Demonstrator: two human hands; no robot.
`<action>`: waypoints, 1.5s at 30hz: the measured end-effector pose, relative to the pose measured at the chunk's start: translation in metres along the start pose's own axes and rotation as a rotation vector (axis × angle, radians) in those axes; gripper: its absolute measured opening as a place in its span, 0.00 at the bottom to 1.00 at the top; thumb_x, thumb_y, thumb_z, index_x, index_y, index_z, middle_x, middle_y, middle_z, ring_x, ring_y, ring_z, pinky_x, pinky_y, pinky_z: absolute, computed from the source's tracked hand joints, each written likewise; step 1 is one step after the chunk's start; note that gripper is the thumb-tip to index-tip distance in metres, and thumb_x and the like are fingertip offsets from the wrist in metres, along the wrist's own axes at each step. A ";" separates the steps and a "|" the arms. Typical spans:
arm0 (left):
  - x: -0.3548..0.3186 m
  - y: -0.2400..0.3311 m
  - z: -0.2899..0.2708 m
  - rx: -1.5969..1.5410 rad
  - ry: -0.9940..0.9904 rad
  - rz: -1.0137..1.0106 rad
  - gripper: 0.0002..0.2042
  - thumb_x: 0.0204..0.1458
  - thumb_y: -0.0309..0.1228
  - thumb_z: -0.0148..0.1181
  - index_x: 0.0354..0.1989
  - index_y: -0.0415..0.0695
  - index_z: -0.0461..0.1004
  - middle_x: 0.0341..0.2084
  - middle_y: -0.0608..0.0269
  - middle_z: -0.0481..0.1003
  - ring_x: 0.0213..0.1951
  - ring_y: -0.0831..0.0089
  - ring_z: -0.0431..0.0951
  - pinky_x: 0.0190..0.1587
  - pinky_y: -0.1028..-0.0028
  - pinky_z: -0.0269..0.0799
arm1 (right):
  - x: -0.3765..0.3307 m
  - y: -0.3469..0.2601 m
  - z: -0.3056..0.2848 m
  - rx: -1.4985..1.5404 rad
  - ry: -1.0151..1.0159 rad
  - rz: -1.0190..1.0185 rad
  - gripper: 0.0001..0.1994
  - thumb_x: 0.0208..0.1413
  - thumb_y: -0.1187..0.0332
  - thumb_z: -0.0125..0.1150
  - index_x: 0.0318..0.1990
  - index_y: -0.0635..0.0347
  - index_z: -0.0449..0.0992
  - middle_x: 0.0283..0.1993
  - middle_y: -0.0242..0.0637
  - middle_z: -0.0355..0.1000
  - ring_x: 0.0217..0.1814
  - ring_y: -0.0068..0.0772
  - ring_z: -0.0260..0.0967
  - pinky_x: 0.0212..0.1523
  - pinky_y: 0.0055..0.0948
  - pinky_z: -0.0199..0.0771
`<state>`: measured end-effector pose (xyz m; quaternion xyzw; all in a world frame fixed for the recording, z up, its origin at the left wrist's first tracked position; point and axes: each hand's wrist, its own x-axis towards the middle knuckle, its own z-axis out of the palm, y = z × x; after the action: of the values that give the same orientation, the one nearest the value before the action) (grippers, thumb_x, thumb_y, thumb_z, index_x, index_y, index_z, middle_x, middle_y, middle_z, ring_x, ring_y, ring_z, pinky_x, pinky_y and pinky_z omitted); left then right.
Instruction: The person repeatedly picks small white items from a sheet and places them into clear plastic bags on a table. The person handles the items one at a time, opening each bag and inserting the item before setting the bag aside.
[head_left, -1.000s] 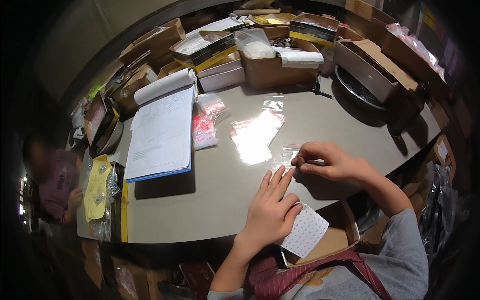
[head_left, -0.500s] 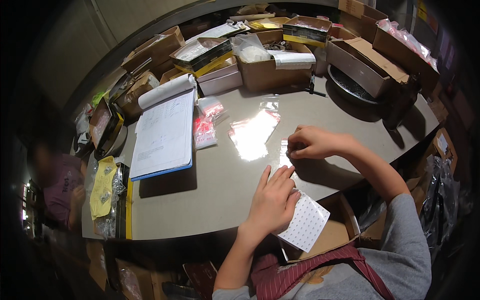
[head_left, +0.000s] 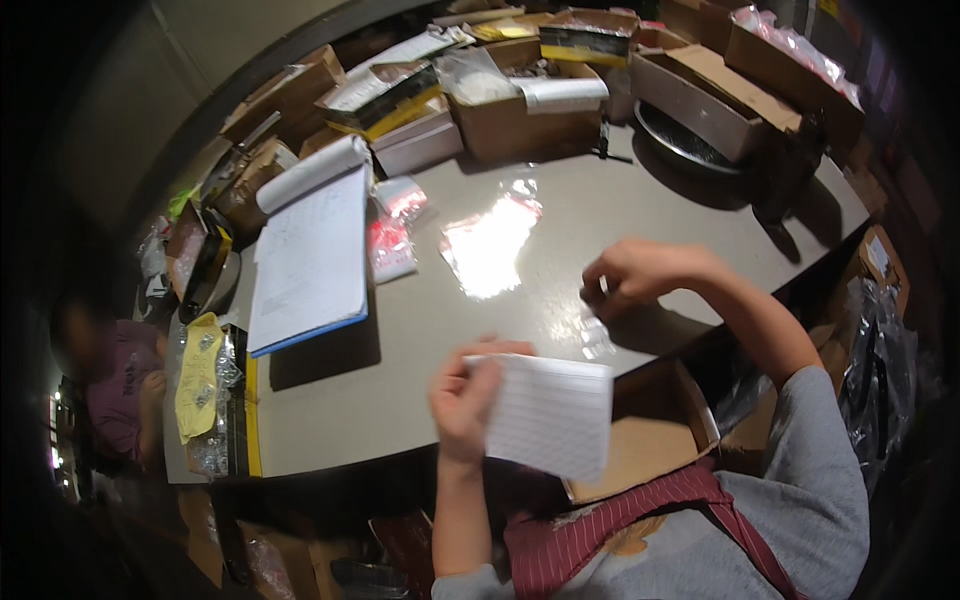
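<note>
My left hand (head_left: 462, 405) is closed on one corner of a white sheet of small labels (head_left: 550, 418), with the thumb on top. Rows of tiny marks cover the sheet, blurred by motion. It is held up over the table's front edge and an open cardboard box. My right hand (head_left: 635, 278) hovers low over the table with fingers curled together; a dark spot shows at the fingertips, too small to name. Just below those fingers lies a small clear plastic bag (head_left: 596, 338). Farther back is a pile of clear zip bags (head_left: 490, 245), bright with glare.
A clipboard with papers (head_left: 312, 250) lies left, beside red-and-white bags (head_left: 390, 248). Cardboard boxes (head_left: 535, 125) line the back; a round black pan (head_left: 690, 140) sits back right. The open cardboard box (head_left: 645, 450) is against my lap. Another person (head_left: 125, 385) is at far left.
My left hand has drawn back and left, lifting and turning the label sheet away from the small bag. My right hand has shifted slightly right, off the bag. The view has tilted slightly.
</note>
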<state>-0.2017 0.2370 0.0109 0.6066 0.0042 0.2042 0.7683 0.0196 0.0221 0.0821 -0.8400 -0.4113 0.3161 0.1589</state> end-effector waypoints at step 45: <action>0.023 -0.022 0.057 0.970 -0.395 0.436 0.09 0.55 0.33 0.67 0.34 0.38 0.79 0.62 0.48 0.77 0.68 0.48 0.70 0.70 0.50 0.58 | -0.023 0.028 -0.003 0.543 0.291 -0.211 0.13 0.64 0.63 0.63 0.50 0.63 0.79 0.39 0.38 0.77 0.41 0.29 0.75 0.41 0.35 0.77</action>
<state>-0.1595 0.1870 0.0111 0.9036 -0.1717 0.2156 0.3279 0.0277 -0.0137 0.0791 -0.7558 -0.3699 0.2728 0.4664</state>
